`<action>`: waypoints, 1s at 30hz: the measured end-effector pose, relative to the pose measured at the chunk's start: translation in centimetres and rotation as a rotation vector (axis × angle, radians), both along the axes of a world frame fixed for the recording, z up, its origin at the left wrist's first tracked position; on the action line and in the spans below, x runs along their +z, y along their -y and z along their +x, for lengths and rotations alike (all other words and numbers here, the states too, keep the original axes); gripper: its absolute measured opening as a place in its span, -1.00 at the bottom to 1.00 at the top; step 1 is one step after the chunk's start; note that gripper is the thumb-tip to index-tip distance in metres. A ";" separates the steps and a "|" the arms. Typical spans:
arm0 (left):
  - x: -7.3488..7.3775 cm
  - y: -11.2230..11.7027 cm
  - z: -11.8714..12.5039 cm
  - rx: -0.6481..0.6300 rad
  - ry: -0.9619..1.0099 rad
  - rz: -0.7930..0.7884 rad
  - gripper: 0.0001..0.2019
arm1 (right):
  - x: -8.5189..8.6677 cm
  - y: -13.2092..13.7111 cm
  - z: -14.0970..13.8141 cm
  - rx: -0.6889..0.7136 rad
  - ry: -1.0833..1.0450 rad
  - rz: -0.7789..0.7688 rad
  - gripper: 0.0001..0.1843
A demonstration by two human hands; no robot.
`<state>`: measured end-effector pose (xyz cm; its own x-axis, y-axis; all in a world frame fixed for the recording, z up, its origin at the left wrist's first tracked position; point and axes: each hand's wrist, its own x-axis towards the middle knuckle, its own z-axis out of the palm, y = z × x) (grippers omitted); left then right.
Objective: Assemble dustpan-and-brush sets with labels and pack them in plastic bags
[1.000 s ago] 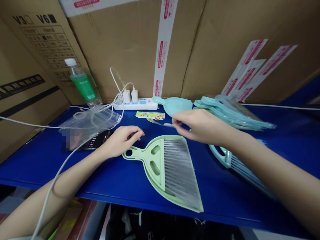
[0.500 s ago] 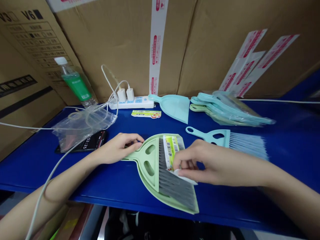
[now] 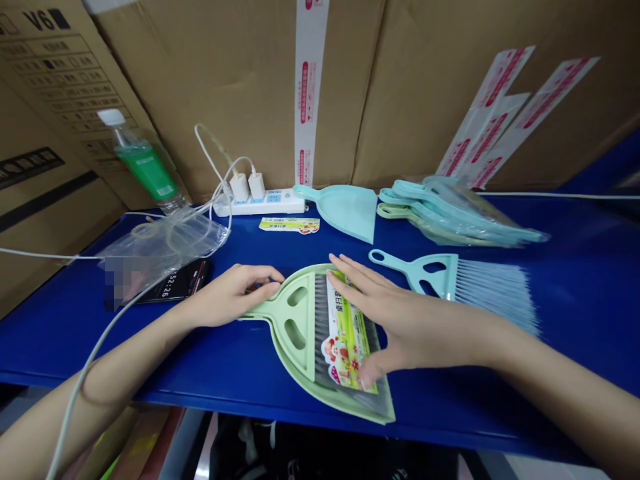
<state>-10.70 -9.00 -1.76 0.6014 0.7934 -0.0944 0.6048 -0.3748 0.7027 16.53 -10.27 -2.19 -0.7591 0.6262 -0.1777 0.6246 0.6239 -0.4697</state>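
Note:
A light green dustpan with a green brush nested in it lies on the blue table. A colourful label card rests on the grey bristles. My right hand lies flat on the card with its fingers stretched out and the thumb at the card's near end. My left hand has its fingers curled on the dustpan's handle end.
A blue brush, a blue dustpan and a stack of bagged sets lie behind. A second label card, power strip, green bottle, plastic bags and phone sit at left. Cardboard boxes wall the back.
My right hand brought a label card from the back, set it on the bristles, then flattened on it. The left hand stayed on the handle. The view drifted a little.

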 end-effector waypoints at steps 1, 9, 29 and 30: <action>0.0 0.0 0.0 0.002 0.003 -0.002 -0.66 | -0.1 0.0 -0.1 0.008 -0.008 -0.003 0.25; 0.0 0.1 0.0 0.021 0.027 -0.005 -0.66 | 0.1 0.3 -1.1 -0.051 0.060 -0.038 0.33; -0.6 -1.4 -0.4 0.203 0.236 -0.185 -0.69 | -1.0 -5.0 0.6 -0.310 -0.309 0.225 -0.68; -0.7 -1.5 -0.5 0.220 0.259 -0.214 -0.71 | -1.2 -5.1 0.5 -0.302 -0.311 0.215 -0.68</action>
